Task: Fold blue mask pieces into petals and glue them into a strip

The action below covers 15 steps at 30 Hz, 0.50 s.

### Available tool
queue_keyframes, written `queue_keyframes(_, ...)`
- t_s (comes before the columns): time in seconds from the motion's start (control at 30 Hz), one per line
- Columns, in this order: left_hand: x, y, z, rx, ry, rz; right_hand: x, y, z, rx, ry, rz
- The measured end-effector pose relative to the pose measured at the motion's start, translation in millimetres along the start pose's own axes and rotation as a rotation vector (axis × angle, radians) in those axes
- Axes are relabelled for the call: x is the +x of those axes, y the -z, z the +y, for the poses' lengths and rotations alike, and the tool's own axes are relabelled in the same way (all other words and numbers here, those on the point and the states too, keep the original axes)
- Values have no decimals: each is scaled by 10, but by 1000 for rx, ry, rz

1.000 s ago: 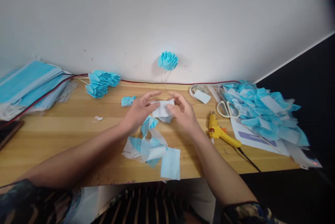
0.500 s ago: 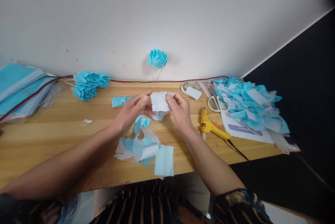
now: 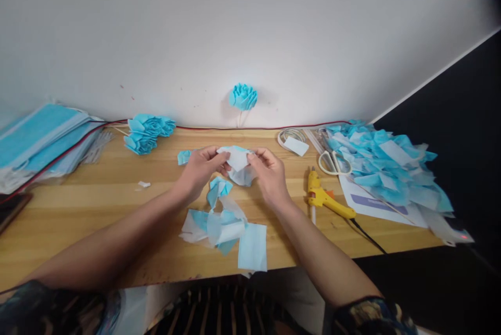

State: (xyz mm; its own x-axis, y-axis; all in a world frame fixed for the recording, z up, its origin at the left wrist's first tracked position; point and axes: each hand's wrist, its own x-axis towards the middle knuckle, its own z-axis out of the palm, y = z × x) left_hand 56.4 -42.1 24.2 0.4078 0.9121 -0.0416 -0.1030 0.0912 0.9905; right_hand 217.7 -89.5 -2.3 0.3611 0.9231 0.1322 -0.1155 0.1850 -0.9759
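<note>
Between my two hands is a piece of white and blue mask fabric, its upper edge bent over and its lower part hanging loose. My left hand pinches its left corner between thumb and fingers. The right corner is pinched in my right hand. A small blue folded piece lies on the table, partly covered by my left hand. Below my hands rest a crumpled blue piece, several loose white and blue sheets and a flat light-blue rectangle.
A yellow glue gun, white-handled scissors and a heap of blue pieces lie to the right. Blue flowers and stacked masks sit left. One flower stands against the wall. A phone is at the left edge.
My left hand has moved onto the fabric's left side and now pinches it. The fabric's top edge has become folded over, showing blue. The whole view has shifted slightly.
</note>
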Motion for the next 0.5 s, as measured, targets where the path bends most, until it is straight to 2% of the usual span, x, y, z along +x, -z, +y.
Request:
queue_keyframes(0.13, 18, 6, 0, -115, -41, 57, -7, -23, 15, 38, -84, -58)
queue_keyframes(0.3, 30, 33, -32, -120, -54, 22, 32, 57, 17, 17, -90, -66)
queue_keyframes(0.5, -5, 18, -21, -35, -60, -8, 28, 111, -1, -108, 22, -402)
